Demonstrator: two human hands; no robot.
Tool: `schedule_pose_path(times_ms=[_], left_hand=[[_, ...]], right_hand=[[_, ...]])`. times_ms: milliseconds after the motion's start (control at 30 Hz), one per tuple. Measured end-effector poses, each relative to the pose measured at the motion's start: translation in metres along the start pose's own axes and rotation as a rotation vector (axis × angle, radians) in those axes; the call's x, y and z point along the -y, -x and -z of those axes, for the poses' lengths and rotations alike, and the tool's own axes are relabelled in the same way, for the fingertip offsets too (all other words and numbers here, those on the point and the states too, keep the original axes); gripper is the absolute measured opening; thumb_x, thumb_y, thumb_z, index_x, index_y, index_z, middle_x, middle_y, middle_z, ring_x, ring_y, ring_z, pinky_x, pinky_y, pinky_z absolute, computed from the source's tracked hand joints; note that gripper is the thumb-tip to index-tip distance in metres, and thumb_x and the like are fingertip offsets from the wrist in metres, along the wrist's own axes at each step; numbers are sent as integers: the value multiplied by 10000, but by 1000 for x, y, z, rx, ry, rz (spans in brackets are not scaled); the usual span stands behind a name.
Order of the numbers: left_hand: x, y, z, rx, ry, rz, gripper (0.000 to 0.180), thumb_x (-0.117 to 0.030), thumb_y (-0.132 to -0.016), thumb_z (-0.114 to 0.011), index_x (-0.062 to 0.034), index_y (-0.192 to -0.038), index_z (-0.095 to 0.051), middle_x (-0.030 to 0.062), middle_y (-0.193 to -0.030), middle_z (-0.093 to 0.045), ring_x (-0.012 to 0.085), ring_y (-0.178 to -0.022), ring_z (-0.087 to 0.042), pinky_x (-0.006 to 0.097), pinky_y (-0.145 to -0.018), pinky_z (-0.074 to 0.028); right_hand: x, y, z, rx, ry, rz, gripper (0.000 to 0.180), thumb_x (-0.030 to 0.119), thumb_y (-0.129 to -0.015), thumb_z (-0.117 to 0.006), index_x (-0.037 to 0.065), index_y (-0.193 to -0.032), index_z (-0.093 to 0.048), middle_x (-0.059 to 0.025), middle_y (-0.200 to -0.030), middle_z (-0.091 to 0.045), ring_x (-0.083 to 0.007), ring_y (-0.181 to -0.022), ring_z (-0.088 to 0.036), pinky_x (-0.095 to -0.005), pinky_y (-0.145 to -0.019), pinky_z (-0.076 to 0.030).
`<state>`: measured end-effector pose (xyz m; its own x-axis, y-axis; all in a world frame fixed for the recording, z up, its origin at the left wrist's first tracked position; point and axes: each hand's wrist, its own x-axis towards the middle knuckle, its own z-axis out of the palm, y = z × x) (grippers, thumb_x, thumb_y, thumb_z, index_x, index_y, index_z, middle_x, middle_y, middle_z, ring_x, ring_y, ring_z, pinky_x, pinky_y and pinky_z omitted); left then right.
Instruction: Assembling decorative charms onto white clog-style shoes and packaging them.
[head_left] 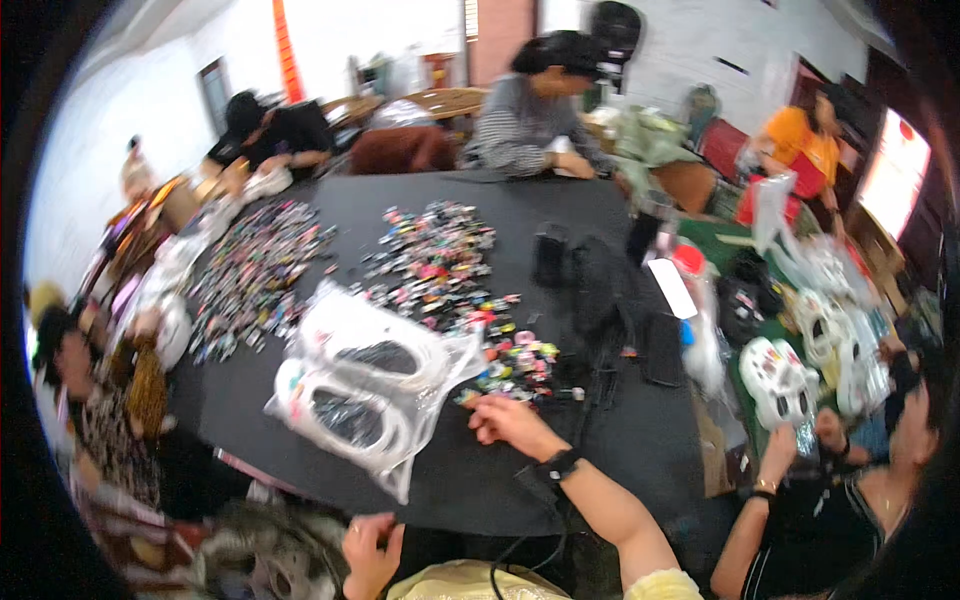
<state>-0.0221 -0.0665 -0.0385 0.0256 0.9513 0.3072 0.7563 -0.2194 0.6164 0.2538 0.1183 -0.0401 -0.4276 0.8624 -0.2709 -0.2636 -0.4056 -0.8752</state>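
A clear plastic bag (425, 425) with a pair of white clogs (385, 436) inside lies on the black table (480, 490). My right hand (512, 424) is just right of the bag, at the near edge of a heap of small colourful charms (520, 368). Its fingers are bent and drawn together at the tips; whatever they pinch is too small to tell. At the table's front edge is my left hand (370, 552), thumb apart from loosely bent fingers, with nothing visible in it.
More charms (255, 265) spread over the far left. Black straps or pouches (600, 290) and a white card (672, 288) lie to the right. On the right, a co-worker's hand (780, 455) holds a white clog (778, 383) over a green surface. Other people sit around the table.
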Motion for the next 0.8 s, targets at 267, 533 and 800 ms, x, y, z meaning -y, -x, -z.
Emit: schedule_pose_path(times_ms=[267,533,800], left_hand=[[-66,-109,0,-277,-165,-98,611,-258,-648,-785,-24,-1124,-482,115,-906,-532,257,-843,-520,377,-689,-435],[-43,-116,1,-386,-267,-121,146,-73,-776,-631,-67,-843,-501,95,-711,-529,258,-636,-553,348,-561,-430],[-79,-125,51,-591,284,-114,160,21,-813,-603,-18,-893,-470,71,-580,-424,98,-472,-402,229,-448,-344]], right_hand=[[-2,-8,-7,4,13,-25,220,175,-950,-438,31,-1091,-527,-35,-814,-592,-119,-643,-567,-266,-600,-468],[-7,-9,-6,38,6,-24,219,183,-951,-444,40,-1094,-527,-41,-811,-595,-121,-643,-564,-275,-603,-469],[-11,-13,1,12,31,-34,246,195,-947,-455,61,-1131,-549,-7,-838,-598,-95,-667,-560,-258,-631,-468]])
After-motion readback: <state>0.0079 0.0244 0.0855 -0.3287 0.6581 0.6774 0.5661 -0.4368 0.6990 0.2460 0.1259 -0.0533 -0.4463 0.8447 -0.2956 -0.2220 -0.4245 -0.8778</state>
